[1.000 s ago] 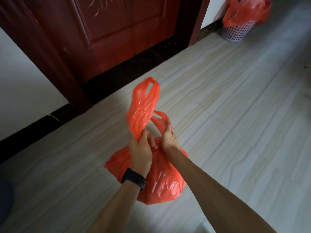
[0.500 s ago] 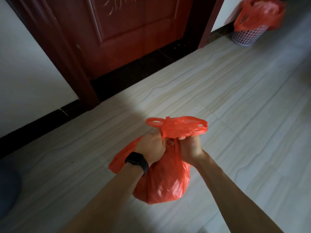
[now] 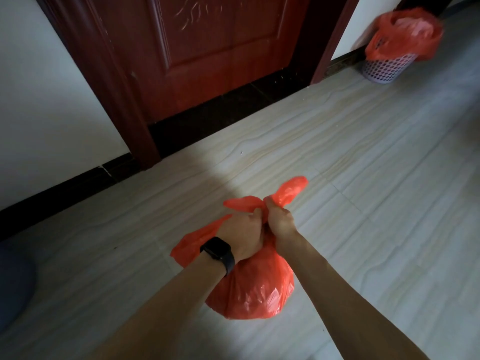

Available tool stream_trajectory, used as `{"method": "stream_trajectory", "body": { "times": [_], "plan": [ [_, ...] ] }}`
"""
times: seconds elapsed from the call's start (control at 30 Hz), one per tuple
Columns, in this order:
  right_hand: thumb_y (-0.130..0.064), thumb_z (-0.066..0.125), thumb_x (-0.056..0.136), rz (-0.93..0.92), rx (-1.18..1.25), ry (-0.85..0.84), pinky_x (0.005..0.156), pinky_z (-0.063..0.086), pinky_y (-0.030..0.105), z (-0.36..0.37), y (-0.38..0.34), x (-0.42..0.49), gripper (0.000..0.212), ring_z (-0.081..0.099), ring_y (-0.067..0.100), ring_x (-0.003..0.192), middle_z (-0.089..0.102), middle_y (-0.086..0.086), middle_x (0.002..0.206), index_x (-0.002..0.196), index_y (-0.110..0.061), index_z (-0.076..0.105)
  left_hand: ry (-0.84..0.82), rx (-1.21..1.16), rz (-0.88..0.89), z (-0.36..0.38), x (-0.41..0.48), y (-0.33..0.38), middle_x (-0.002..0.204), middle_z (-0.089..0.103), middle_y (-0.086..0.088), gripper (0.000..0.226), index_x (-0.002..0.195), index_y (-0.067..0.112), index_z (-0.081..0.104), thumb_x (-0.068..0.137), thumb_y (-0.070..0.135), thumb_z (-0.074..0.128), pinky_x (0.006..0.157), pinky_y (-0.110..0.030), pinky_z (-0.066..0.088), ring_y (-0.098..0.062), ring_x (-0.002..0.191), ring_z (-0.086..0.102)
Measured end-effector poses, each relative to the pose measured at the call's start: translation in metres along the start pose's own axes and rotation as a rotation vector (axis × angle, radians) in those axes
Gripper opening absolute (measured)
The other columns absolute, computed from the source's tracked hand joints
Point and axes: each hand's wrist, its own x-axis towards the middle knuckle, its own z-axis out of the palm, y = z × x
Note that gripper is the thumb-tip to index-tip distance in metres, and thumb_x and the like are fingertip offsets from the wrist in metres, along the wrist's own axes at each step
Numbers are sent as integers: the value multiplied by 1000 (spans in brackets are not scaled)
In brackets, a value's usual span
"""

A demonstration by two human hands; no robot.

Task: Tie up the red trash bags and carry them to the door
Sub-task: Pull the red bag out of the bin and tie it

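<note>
Pale floor tiles [image 3: 363, 165] spread beneath the red trash bag [image 3: 255, 289], whose bulk lies nearer me than my left hand [image 3: 241, 235] and right hand [image 3: 280, 222], both clenched side by side round its neck, loose ends running left-right, with the door [image 3: 220, 48] far left.

Pale tiled floor bearing a bag and a basket

The floor [image 3: 363, 178] is running in pale, streaked tiles up to a black threshold strip [image 3: 220, 110] under the dark red door [image 3: 207, 35] — a black skirting band [image 3: 52, 193] is following the wall to the left. A full red trash bag [image 3: 254, 289] is sitting low over the near tiles; whether it is touching them cannot be told. At the upper right a white mesh basket [image 3: 384, 70] is standing on the floor near the door frame, lined with a second red bag [image 3: 405, 35]. A dark rounded shape [image 3: 13, 281] is lying at the left edge — too cut off to identify.
</note>
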Motion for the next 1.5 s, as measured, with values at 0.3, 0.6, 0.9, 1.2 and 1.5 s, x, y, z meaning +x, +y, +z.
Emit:
{"method": "stream_trajectory", "body": {
  "times": [0.3,0.6,0.9,1.2,1.5],
  "plan": [
    [-48,37,102,43,437,-478,55,52,32,-19,-4,-14,52,55,22,42,42,6,42,79,-11,65,-254,-983,-245,-13,1,-26,68,62,9,30,84,14,61,96,41,57,60,-23,49,-2,59,61],
    [-34,75,87,-667,-614,-351,77,53,25,-43,0,-11,13,70,7,81,75,-1,83,90,-21,76,-447,-1524,-592,-34,2,-56,44,32,5,20,64,15,41,82,15,49,39,-21,29,-10,37,30],
    [-44,57,81,-1053,-834,109,68,46,24,-43,27,4,40,64,23,69,62,5,89,108,-21,76,-596,-1279,-608,-50,15,-42,82,64,-19,49,93,4,72,96,46,46,44,-20,41,-15,39,45],
    [-45,48,82,-1057,-808,-43,72,51,31,-34,27,0,49,66,24,83,63,2,102,116,-19,72,-244,-1362,-562,-51,11,-16,34,45,7,42,76,16,62,99,48,48,33,-16,31,-4,25,37],
    [-31,51,103,-567,-156,24,72,48,9,-20,32,-23,28,66,-9,76,71,-8,87,97,-14,73,163,-1368,-747,-27,16,-14,79,72,-7,37,84,16,64,100,45,48,43,-18,43,-9,42,57]
  ]
}}
